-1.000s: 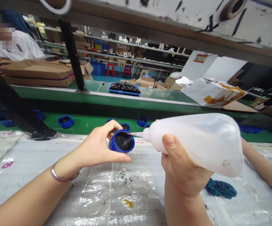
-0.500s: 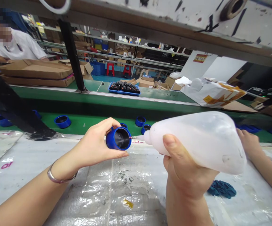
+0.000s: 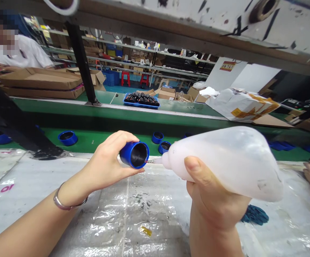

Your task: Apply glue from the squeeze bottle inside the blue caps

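Left hand point(image 3: 104, 160) curled tight round a glossy blue plastic cup point(image 3: 126, 153), right hand point(image 3: 214, 200) clamped on a soft translucent squeeze bottle point(image 3: 224, 162), thin nozzle point(image 3: 152, 161) right at the cup's dark round mouth. Crinkly clear plastic sheet point(image 3: 146, 210) underneath, more blue cups point(image 3: 68, 138) on a green conveyor belt point(image 3: 96, 142) farther out.

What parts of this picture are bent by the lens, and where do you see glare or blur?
In the head view, the wide lens curves the overhead beam and the conveyor edge; glare shines on the clear plastic sheet and the white squeeze bottle; the far shelves look small and less sharp; pixels blur the head of the co-worker.
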Available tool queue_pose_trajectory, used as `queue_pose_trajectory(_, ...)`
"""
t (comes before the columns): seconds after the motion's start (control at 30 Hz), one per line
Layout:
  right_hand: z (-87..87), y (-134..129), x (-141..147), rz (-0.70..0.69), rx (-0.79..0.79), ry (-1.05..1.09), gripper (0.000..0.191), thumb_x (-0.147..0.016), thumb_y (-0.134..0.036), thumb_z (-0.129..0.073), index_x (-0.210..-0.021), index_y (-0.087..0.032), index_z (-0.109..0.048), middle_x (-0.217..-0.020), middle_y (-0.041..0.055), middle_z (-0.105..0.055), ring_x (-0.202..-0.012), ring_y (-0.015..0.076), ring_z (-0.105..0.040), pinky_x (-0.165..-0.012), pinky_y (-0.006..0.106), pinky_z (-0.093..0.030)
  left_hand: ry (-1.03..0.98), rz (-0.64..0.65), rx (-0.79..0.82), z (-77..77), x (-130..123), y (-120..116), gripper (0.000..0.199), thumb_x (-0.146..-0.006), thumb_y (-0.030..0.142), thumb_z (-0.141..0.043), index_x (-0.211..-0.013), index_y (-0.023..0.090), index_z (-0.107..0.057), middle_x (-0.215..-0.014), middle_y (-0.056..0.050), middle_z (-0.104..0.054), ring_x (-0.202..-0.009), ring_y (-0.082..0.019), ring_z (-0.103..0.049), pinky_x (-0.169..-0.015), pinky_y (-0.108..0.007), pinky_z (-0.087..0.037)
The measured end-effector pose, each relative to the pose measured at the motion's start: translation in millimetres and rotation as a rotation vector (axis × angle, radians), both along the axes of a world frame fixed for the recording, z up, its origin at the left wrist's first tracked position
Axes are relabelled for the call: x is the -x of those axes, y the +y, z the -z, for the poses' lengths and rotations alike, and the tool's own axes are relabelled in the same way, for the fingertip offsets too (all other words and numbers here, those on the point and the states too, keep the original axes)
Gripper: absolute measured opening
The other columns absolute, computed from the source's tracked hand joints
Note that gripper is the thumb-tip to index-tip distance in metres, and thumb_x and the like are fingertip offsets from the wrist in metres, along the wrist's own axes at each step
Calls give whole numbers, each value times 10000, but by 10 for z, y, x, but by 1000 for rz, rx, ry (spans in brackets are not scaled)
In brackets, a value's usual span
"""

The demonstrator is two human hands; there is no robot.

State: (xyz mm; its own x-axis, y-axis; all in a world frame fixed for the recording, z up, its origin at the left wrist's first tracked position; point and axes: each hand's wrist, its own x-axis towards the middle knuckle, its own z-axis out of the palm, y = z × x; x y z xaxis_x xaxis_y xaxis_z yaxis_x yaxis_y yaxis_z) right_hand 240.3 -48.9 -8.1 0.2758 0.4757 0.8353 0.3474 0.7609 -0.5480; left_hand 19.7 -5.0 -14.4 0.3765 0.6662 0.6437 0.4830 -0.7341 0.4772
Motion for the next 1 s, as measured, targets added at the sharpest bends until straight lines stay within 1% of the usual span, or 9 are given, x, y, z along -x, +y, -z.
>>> queue_pose_trajectory(0.07,-6,-3,10,-33,0,2,152,-788,-250,-861,-881,-306,-755,-777,-32,-650,-671,152,-595,-555,306,-570,-7,4,-22,5,1,8,477,-767,299,-886,-1135,198,-599,-1126,-100,-687,-1046,-278,-673,-927,-431,-553)
queue_pose_trajectory(0.13,-8,6,28,-53,-2,28,125,-797,-255,-856,-856,-300,-756,-747,-35,-640,-641,144,-589,-520,291,-554,-16,12,-38,16,4,22,497,-771,301,-891,-1158,195,-599,-1152,-110,-686,-1073,-285,-672,-951,-444,-553)
queue_pose_trajectory(0.27,11,33,58,-66,5,28,76,-835,-309,-830,-835,-302,-754,-719,-35,-649,-622,144,-603,-558,316,-581,-38,32,-43,59,4,59,544,-768,325,-905,-1200,206,-598,-1219,-121,-693,-1129,-291,-671,-997,-452,-549)
queue_pose_trajectory(0.37,35,30,56,-55,-23,-38,62,-844,-342,-820,-843,-316,-764,-705,-30,-665,-606,145,-608,-564,322,-587,-56,46,-1,95,-6,74,572,-763,338,-910,-1227,214,-600,-1270,-127,-697,-1172,-294,-675,-1018,-438,-552)
queue_pose_trajectory(0.43,38,11,51,-68,-3,-40,71,-841,-336,-821,-846,-301,-760,-719,-22,-677,-623,151,-623,-583,329,-606,-71,59,43,111,-14,75,594,-761,349,-911,-1250,219,-599,-1303,-130,-695,-1200,-297,-675,-1034,-436,-553)
queue_pose_trajectory(0.57,10,-26,36,-47,95,97,152,-793,-328,-857,-839,-238,-743,-768,4,-685,-680,178,-655,-616,366,-649,-104,74,108,119,-18,69,628,-747,373,-919,-1273,237,-603,-1340,-125,-693,-1243,-304,-664,-1076,-450,-539)
queue_pose_trajectory(0.7,-19,-19,1,-19,109,146,155,-777,-322,-866,-848,-230,-764,-834,18,-712,-724,190,-671,-670,400,-663,-123,84,110,110,-13,69,615,-744,367,-922,-1259,243,-611,-1339,-119,-697,-1247,-297,-664,-1081,-438,-534)
queue_pose_trajectory(0.87,-48,-18,25,-57,82,127,138,-773,-273,-870,-803,-225,-745,-762,-3,-682,-684,168,-645,-589,323,-628,-136,94,127,117,-20,75,603,-746,347,-922,-1254,242,-615,-1351,-114,-695,-1273,-296,-653,-1104,-426,-516)
queue_pose_trajectory(1.0,-54,-29,77,-106,65,131,144,-775,-257,-869,-861,-233,-756,-805,-3,-712,-709,164,-663,-597,300,-629,-155,136,186,124,-32,69,615,-760,336,-914,-1282,254,-601,-1380,-99,-684,-1289,-277,-645,-1126,-407,-502)
